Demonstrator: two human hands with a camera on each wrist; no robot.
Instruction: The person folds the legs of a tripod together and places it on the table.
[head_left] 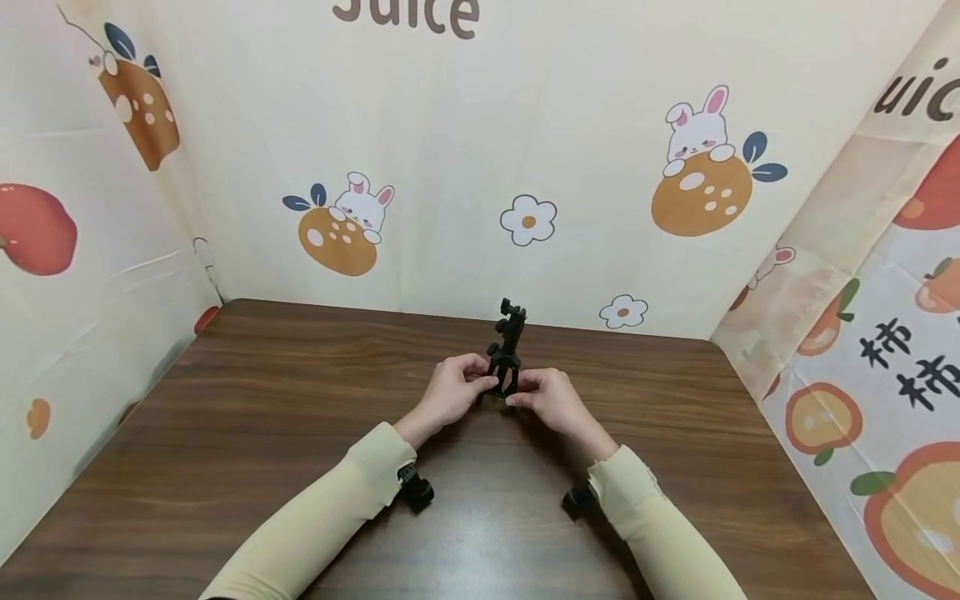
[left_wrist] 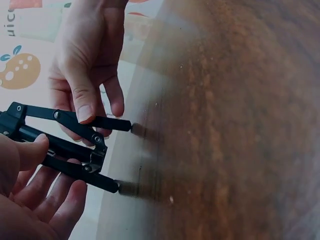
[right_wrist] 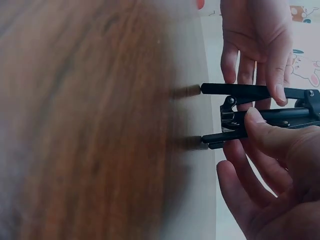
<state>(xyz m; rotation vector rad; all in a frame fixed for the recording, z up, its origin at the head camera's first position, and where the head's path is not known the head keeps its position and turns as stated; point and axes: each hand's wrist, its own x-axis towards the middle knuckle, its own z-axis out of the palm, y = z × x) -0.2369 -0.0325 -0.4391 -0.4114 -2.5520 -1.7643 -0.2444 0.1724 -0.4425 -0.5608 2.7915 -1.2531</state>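
- Nearest, toward seven and five o'clock: pale sleeves point(head_left: 315, 517), a black wrist camera point(head_left: 415, 487) by each cuff.
- Left hand point(head_left: 453, 390), at eight o'clock from the black tripod point(head_left: 506, 358): thumb and fingers pinch its leg frame.
- Right hand point(head_left: 552, 398), at four: likewise pinching a leg.
- Tripod: between them, roughly upright, feet at the wooden tabletop point(head_left: 225, 417).
- Farthest, at twelve: fruit-printed backdrop point(head_left: 450, 125).

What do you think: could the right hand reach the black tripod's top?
Probably yes: the right hand pinches one leg of the black tripod, lower down, and nothing visible blocks the way up to its top.
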